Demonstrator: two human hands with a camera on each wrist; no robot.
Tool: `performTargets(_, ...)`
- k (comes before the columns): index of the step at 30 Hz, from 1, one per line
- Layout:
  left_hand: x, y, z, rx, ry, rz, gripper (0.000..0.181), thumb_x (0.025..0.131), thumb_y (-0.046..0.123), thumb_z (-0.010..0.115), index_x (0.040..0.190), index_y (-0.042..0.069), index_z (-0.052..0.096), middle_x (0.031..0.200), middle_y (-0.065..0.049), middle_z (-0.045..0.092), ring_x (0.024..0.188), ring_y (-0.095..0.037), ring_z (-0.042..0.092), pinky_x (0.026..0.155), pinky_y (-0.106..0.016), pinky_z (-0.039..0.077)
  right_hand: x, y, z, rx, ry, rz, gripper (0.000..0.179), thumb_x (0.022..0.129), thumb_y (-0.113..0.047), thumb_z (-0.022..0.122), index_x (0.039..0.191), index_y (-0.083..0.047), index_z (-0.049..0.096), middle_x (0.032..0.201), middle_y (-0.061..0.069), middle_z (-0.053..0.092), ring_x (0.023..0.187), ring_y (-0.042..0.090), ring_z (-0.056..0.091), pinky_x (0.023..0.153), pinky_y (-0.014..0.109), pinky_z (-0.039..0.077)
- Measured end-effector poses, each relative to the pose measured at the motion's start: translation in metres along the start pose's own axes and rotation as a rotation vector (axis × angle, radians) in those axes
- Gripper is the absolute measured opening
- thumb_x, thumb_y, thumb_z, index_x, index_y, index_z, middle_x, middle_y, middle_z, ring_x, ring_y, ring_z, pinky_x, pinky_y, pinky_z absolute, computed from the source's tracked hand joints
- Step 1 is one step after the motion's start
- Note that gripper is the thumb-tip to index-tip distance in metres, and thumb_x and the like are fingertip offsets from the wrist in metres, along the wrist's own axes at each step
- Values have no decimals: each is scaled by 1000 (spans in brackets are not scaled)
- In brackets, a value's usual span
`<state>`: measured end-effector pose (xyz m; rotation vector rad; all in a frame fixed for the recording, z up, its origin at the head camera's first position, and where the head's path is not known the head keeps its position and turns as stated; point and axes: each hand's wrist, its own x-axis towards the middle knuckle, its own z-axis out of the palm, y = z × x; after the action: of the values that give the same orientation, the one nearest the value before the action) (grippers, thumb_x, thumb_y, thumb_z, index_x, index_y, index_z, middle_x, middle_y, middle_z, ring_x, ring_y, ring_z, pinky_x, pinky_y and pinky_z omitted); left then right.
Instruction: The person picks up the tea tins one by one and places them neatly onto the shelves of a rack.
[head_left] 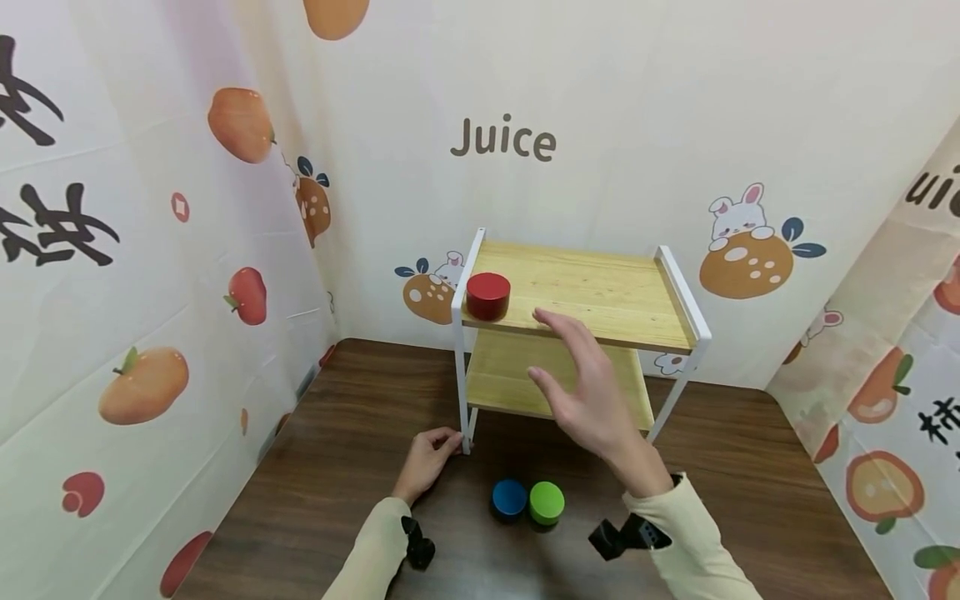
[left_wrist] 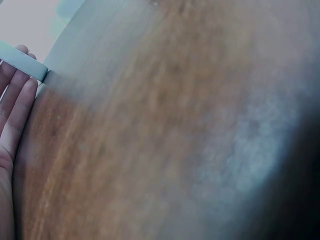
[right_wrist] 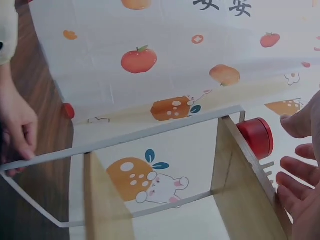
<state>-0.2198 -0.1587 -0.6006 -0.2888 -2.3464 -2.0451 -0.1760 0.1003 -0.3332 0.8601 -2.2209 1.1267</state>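
Note:
A two-tier shelf (head_left: 592, 287) with wooden boards and a white frame stands on the table. My left hand (head_left: 426, 462) pinches the foot of its front left leg; in the left wrist view, fingers (left_wrist: 22, 102) lie against the white leg (left_wrist: 22, 64). On the top board's front left corner sits a red cylinder (head_left: 487, 297), also visible in the right wrist view as a red round block (right_wrist: 257, 138). My right hand (head_left: 588, 392) hovers in front of the shelf, right of the red cylinder and apart from it, thumb and fingers spread, holding nothing.
A blue cylinder (head_left: 509, 498) and a green cylinder (head_left: 547, 503) stand side by side on the dark wooden table (head_left: 337, 433), in front of the shelf. Fruit-printed curtains (head_left: 600, 100) hang behind and at both sides.

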Motion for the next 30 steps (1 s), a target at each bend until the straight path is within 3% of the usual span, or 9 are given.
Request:
performTargets(5,-3,-1,0,-7,-2,-13,24,107,17,64,105,-2,78,102,-19,81,93,-10,75,85,-22,60,-37,5,8,29,-17,33,72,93,-2,77,157,-13,48,155,9,55,143,28,52,123,21,33)
performTargets(8,-3,-1,0,-10,-1,-6,24,107,16,64,105,-3,77,102,-20,81,93,-10,75,85,-22,61,-62,16,17,52,-31,95,70,94,-3,76,157,-16,48,154,6,56,142,27,53,120,14,31)
performTargets(14,0,1,2,-3,12,-14,22,106,15,65,103,-3,78,102,-21,80,93,-12,75,85,-23,61,-113,40,38,39,-51,202,64,95,-6,78,153,-12,53,151,4,59,139,25,55,114,14,38)
performTargets(22,3,3,0,3,12,-11,22,106,16,66,102,-2,78,101,-19,81,92,-8,73,84,-20,60,-173,74,69,93,15,225,66,89,4,80,148,-15,58,141,8,66,126,22,62,104,15,46)
performTargets(27,2,1,0,5,9,-34,21,106,16,65,102,0,78,102,-17,81,91,-8,73,84,-20,59,-204,91,84,113,16,380,60,91,-5,82,146,-15,60,140,6,67,128,21,63,105,15,48)
performTargets(30,1,0,1,3,8,-43,22,106,17,65,103,-1,78,102,-18,81,92,-8,73,85,-19,59,-218,98,91,84,-13,505,60,92,-17,83,147,-13,59,142,3,65,131,24,61,109,23,48)
